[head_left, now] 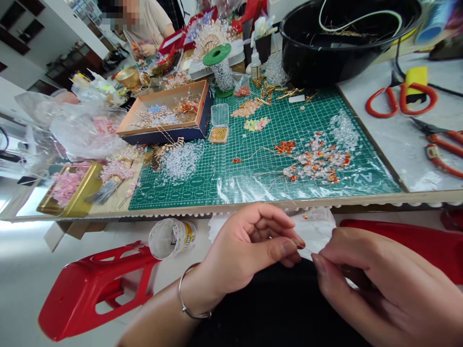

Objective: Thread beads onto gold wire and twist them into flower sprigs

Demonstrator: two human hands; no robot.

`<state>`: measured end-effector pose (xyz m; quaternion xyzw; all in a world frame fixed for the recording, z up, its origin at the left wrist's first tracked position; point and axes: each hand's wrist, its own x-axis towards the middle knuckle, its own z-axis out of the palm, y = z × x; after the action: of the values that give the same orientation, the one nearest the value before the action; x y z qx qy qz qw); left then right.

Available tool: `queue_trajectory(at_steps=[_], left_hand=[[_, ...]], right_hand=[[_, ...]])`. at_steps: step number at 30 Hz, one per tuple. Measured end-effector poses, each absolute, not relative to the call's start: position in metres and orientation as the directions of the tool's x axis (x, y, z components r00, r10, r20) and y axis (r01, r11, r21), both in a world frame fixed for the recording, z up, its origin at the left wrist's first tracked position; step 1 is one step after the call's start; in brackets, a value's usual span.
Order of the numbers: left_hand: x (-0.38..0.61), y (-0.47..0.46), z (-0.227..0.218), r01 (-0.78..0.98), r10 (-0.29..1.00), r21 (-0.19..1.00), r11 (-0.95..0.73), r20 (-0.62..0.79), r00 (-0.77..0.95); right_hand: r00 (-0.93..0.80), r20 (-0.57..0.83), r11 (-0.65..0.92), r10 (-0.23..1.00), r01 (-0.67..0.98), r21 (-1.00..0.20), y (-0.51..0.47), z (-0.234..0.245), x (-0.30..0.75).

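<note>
Below the table's front edge, over a dark lap, my left hand [253, 246] pinches thumb against fingers on one end of a thin wire [306, 249]. A bangle circles that wrist. My right hand [365, 279] is closed, fingertips pinching the wire's other end. On the green cutting mat [224, 178] straight ahead lies a beaded piece of clear and orange beads on gold wire [318, 161], apart from both hands.
A tray box of beaded parts [166, 113] and a small case of gold beads [219, 130] stand on the mat. Red scissors [400, 99], pliers [441, 144] and a black basin [343, 38] are to the right. A red stool [94, 289] and a tipped jar [171, 237] are below left. Another person works at the far end.
</note>
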<state>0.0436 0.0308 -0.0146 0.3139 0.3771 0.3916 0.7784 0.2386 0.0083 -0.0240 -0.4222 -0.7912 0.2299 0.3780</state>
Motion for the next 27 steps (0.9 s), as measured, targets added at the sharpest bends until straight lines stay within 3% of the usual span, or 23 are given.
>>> queue_trajectory(at_steps=[9, 13, 18, 24, 27], left_hand=[[0.043, 0.028, -0.011, -0.243, 0.849, 0.850, 0.467, -0.354, 0.392], [0.041, 0.030, -0.004, 0.036, 0.842, 0.916, 0.399, -0.382, 0.382], [0.037, 0.034, 0.008, 0.361, 0.872, 0.922, 0.141, -0.288, 0.396], [0.036, 0.035, 0.003, 0.382, 0.826, 0.897, 0.222, -0.381, 0.415], [0.035, 0.035, 0.001, 0.387, 0.831, 0.908, 0.162, -0.337, 0.442]], right_hand=[[-0.377, 0.407, 0.553, 0.832, 0.509, -0.660, 0.009, -0.022, 0.238], [-0.452, 0.415, 0.605, 0.790, 0.457, -0.653, 0.014, -0.021, 0.240], [-0.463, 0.398, 0.601, 0.792, 0.478, -0.641, 0.019, -0.022, 0.240], [-0.546, 0.291, 0.578, 0.786, 0.481, -0.659, 0.020, -0.022, 0.238], [-0.557, 0.250, 0.565, 0.792, 0.513, -0.646, 0.020, -0.019, 0.238]])
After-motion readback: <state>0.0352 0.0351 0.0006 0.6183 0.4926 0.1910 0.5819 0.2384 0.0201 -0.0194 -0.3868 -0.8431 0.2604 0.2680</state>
